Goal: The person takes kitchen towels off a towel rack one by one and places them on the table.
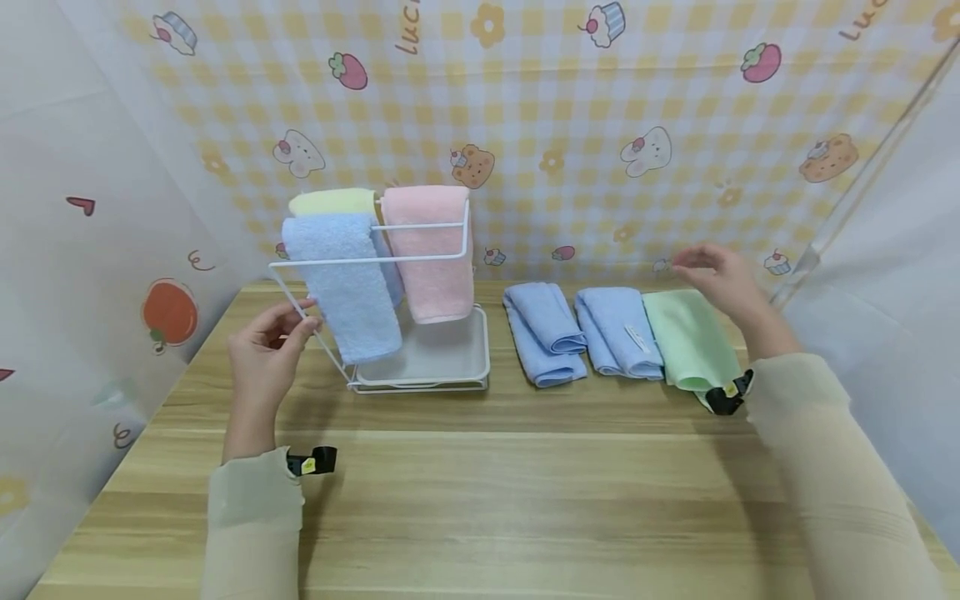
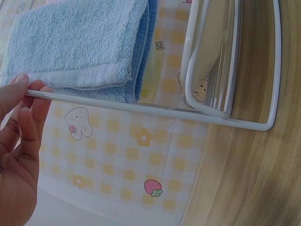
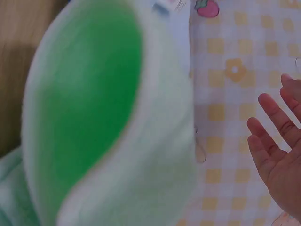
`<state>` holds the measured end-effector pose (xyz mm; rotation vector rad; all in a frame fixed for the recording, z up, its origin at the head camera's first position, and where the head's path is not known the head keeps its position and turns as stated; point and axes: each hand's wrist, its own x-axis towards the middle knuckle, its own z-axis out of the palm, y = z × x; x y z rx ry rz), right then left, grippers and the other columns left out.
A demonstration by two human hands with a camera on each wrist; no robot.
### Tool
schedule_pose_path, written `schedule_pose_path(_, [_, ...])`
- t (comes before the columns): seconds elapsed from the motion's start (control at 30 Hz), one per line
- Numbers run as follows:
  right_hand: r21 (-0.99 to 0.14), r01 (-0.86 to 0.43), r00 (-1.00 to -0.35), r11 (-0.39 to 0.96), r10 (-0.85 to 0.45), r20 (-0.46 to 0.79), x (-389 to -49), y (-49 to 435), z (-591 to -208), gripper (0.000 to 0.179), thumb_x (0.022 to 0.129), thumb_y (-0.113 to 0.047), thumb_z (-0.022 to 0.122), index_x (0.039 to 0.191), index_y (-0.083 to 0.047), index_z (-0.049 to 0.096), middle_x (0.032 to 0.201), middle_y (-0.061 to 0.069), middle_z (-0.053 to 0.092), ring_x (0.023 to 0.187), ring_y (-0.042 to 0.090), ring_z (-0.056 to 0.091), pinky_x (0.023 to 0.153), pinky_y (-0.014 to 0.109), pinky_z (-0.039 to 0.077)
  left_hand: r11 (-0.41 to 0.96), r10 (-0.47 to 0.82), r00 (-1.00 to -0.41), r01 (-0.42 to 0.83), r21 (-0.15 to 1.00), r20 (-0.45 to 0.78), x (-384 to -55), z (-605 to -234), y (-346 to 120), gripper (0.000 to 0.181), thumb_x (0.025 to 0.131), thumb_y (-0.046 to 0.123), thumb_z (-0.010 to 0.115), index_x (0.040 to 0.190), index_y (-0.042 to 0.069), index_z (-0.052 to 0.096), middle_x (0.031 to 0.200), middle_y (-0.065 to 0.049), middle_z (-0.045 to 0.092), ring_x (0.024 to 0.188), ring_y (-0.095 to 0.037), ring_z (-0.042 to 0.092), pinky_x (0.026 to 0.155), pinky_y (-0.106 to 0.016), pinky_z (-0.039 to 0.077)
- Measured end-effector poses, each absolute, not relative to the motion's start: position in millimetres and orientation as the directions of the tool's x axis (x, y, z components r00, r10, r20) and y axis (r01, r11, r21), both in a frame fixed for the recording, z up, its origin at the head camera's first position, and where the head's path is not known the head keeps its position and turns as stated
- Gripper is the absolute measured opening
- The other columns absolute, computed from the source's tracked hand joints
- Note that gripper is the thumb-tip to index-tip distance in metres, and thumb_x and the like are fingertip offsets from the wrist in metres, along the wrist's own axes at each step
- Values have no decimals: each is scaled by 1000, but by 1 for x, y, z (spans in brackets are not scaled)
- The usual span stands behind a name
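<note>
A white wire towel rack [image 1: 482,385] stands left of the middle of the table. My left hand [image 1: 264,343] pinches its left side bar between thumb and fingers, as the left wrist view also shows at the white bar [image 2: 155,111]. Over the rack's rails hang a blue towel [image 1: 347,287], a pink towel [image 1: 429,250] and a yellow towel [image 1: 333,201]. My right hand [image 1: 722,282] hovers above the far end of a folded green towel [image 1: 688,337], fingers loosely bent and holding nothing. In the right wrist view, that green towel [image 3: 160,155] looms blurred beside the hand.
Two folded blue towels [image 1: 542,333] lie between the rack and the green towel; the right one bears a white label [image 1: 637,337]. A pale tray [image 1: 450,354] sits in the rack's base. Behind the wooden table [image 1: 487,500] hangs a checked curtain [image 1: 525,108].
</note>
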<state>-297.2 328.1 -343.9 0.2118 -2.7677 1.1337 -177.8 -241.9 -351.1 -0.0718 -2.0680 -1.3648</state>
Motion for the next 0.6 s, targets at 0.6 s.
schedule_pose_path(0.6, [-733, -399, -916, 552, -277, 290, -302, 222, -287, 33, 97, -20, 65, 125, -3, 63, 129, 17, 64, 114, 11, 61, 105, 44, 48, 460, -276, -777, 410, 787, 566, -177, -352, -243, 18, 88, 2, 72, 105, -5, 73, 80, 27, 69, 65, 6, 61, 56, -9, 45])
